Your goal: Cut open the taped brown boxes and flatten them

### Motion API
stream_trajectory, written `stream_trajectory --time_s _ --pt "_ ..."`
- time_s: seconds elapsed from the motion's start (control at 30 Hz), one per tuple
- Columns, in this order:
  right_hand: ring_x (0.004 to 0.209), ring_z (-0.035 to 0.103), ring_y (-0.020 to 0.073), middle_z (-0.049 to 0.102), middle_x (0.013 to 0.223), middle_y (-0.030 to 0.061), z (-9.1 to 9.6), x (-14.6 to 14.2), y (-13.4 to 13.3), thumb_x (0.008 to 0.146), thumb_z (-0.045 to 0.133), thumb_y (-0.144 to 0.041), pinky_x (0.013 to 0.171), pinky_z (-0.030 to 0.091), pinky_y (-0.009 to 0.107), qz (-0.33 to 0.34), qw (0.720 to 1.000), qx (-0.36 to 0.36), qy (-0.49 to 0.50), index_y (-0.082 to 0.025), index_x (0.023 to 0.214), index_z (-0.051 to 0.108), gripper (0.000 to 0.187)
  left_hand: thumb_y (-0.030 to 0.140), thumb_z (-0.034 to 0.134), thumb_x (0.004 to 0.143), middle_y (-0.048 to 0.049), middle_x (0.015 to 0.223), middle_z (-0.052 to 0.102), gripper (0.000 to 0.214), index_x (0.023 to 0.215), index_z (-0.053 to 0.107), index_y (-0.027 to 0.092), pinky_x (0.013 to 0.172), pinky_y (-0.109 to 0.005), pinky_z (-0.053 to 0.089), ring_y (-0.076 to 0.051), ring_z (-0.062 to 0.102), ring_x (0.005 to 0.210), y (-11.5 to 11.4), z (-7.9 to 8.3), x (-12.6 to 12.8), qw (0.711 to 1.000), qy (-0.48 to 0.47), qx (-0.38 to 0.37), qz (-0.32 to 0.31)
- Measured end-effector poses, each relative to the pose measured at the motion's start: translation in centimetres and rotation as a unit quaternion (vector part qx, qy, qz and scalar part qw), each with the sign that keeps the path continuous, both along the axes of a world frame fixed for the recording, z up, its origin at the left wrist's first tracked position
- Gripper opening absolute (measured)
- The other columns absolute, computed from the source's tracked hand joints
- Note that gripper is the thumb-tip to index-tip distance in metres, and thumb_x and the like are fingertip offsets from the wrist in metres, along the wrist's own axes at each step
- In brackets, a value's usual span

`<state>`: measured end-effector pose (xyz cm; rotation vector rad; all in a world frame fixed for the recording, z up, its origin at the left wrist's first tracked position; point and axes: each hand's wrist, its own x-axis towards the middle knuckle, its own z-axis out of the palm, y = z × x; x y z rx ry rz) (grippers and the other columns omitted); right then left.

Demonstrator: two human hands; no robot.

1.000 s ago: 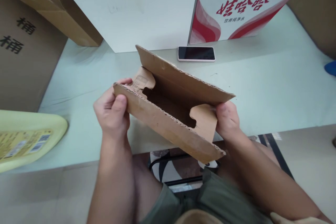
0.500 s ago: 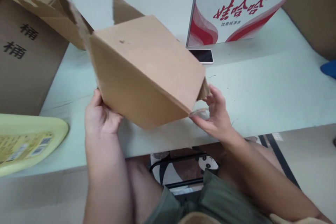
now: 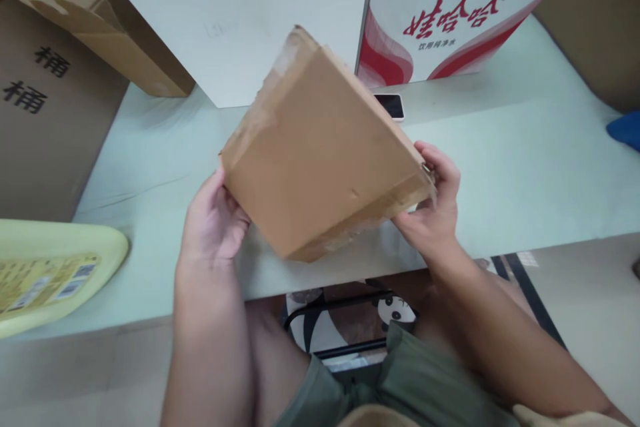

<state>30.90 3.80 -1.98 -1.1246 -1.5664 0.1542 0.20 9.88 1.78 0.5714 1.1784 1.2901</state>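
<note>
A small brown cardboard box (image 3: 320,153) with old clear tape along its edges is held tilted above the pale table (image 3: 525,167), its flat closed face turned toward me. My left hand (image 3: 213,223) grips the box's lower left corner, fingers hidden behind it. My right hand (image 3: 433,203) clasps the right corner, fingers curled over the edge. The box hides most of a phone (image 3: 390,105) lying on the table behind it.
A white carton with red print (image 3: 450,13) and a plain white box (image 3: 235,20) stand at the back. Brown cartons (image 3: 45,107) sit left and at the far right (image 3: 595,20). A yellow tray (image 3: 55,270) lies at the lower left. A blue object (image 3: 626,130) shows at the right edge.
The box was open side up a second ago; both hands have turned it over, so its closed taped face is toward me, and it has rotated further and dropped slightly since half a second ago.
</note>
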Motion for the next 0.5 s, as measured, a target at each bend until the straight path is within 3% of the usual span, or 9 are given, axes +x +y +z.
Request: stream_trajectory --time_s 0.13,0.2,0.3,0.43,0.5 --pt "0.126 0.059 0.0353 0.058 0.135 0.0113 0.0 0.8 0.1 0.079 0.082 -0.042 0.109 0.049 0.060 -0.056 0.995 -0.080 0.005 -0.032 0.143 0.047 0.074 0.038 0.080 0.062 -0.0058 0.131 0.070 0.038 0.097 0.076 0.024 0.064 -0.028 0.060 -0.020 0.069 0.090 -0.4 0.2 1.3 0.998 0.015 0.056 -0.006" --pt "0.124 0.059 0.0361 0.059 0.134 0.0122 -0.1 1.0 0.1 0.075 0.084 -0.042 0.106 0.051 0.059 -0.078 0.987 -0.136 0.021 -0.029 0.140 0.051 0.075 0.037 0.079 0.061 -0.0084 0.139 0.068 0.043 0.102 0.078 0.025 0.076 -0.034 0.063 -0.029 0.070 0.111 -0.5 -0.2 1.5 0.994 0.034 0.093 -0.053" --pt "0.123 0.061 0.0344 0.061 0.135 0.0115 -0.3 1.3 0.3 0.071 0.085 -0.041 0.104 0.052 0.055 -0.084 0.979 -0.177 0.054 -0.027 0.137 0.052 0.075 0.035 0.079 0.062 -0.0104 0.148 0.064 0.062 0.124 0.075 0.028 0.091 -0.040 0.063 -0.038 0.056 0.141 -0.6 -1.3 1.5 0.971 0.088 0.150 -0.162" --pt "0.118 0.064 0.0315 0.064 0.131 0.0100 -0.8 1.5 0.7 0.073 0.082 -0.039 0.100 0.053 0.051 -0.106 0.976 -0.165 0.091 -0.027 0.134 0.053 0.069 0.027 0.089 0.060 -0.0049 0.174 0.031 0.115 0.161 0.037 0.043 0.111 -0.049 0.055 -0.039 0.033 0.159 -1.1 -2.9 1.4 0.914 0.202 0.198 -0.292" --pt "0.114 0.065 0.0312 0.066 0.127 0.0096 -0.9 1.5 0.8 0.074 0.081 -0.040 0.096 0.055 0.050 -0.118 0.975 -0.163 0.092 -0.027 0.131 0.054 0.065 0.027 0.097 0.055 -0.0083 0.176 0.024 0.133 0.166 0.025 0.042 0.116 -0.053 0.050 -0.040 0.033 0.159 -1.3 -3.8 1.7 0.896 0.242 0.217 -0.301"
